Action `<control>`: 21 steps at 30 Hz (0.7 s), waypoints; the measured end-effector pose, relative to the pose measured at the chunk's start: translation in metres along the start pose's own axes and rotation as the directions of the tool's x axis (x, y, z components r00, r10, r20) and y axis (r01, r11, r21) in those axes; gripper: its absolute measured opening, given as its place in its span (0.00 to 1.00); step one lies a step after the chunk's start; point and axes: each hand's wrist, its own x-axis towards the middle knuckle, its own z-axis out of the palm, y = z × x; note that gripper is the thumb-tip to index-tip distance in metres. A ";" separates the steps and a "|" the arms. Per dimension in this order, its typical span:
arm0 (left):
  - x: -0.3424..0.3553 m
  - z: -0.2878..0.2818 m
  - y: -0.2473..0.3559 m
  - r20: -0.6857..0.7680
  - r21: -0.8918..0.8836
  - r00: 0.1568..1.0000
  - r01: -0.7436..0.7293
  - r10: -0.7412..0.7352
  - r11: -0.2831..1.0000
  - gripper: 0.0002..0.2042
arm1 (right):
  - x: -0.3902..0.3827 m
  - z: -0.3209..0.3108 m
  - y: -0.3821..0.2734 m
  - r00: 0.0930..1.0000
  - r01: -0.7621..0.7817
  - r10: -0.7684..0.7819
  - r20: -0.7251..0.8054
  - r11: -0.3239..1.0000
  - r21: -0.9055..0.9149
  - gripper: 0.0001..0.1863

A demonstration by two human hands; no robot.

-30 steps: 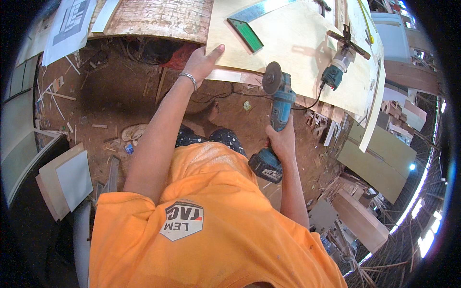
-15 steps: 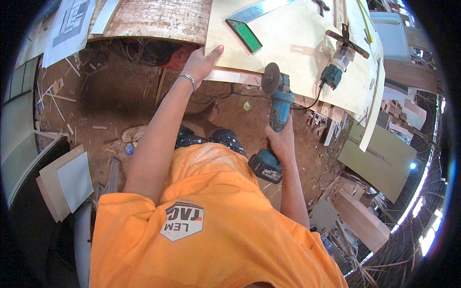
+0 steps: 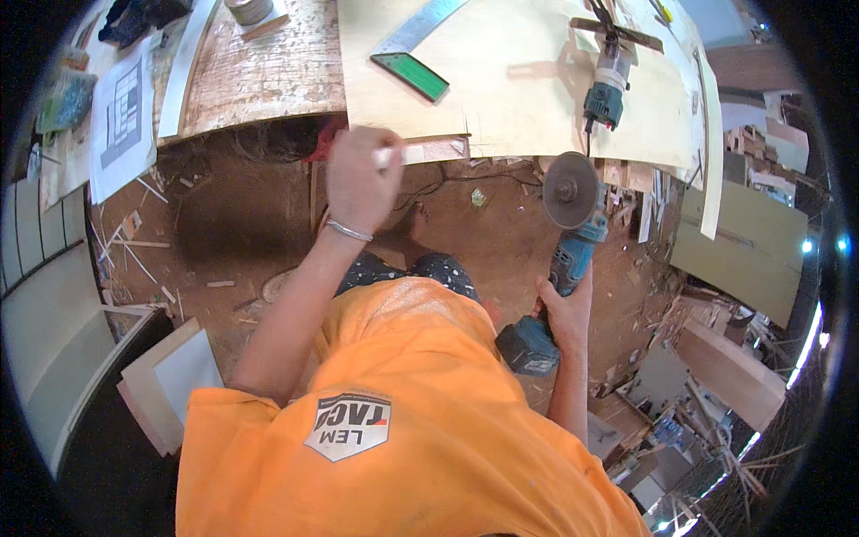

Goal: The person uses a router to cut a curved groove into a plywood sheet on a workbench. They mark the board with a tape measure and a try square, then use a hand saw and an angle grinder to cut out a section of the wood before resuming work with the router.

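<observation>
My right hand (image 3: 570,311) is wrapped round the body of a blue cordless angle grinder (image 3: 573,255). The grinder's thin round disc (image 3: 570,190) points away from me, close to the near edge of a pale plywood sheet (image 3: 510,98). A black battery (image 3: 530,347) sits at its rear end. My left hand (image 3: 362,179), with a bracelet at the wrist, is raised at the sheet's near left corner. Its fingers look curled but are smeared by motion, and a white patch shows among them. Beside it a narrow pale wooden strip (image 3: 436,149) runs along the edge.
On the plywood lie a try square (image 3: 410,75) with a green handle and a corded trim router (image 3: 605,103). A worn board (image 3: 277,67) and a printed sheet (image 3: 123,121) are at the left. Offcuts litter the floor; large panels (image 3: 741,246) stand at the right.
My left hand has turned from resting open on the plywood corner to a curled, blurred shape. The grinder has shifted right and nearer to me, its disc now facing up more fully.
</observation>
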 end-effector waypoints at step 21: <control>0.004 0.040 0.026 0.289 -0.031 0.941 -0.177 0.179 0.984 0.07 | -0.013 0.003 0.103 0.972 -0.203 0.230 -0.045 0.922 0.329 0.30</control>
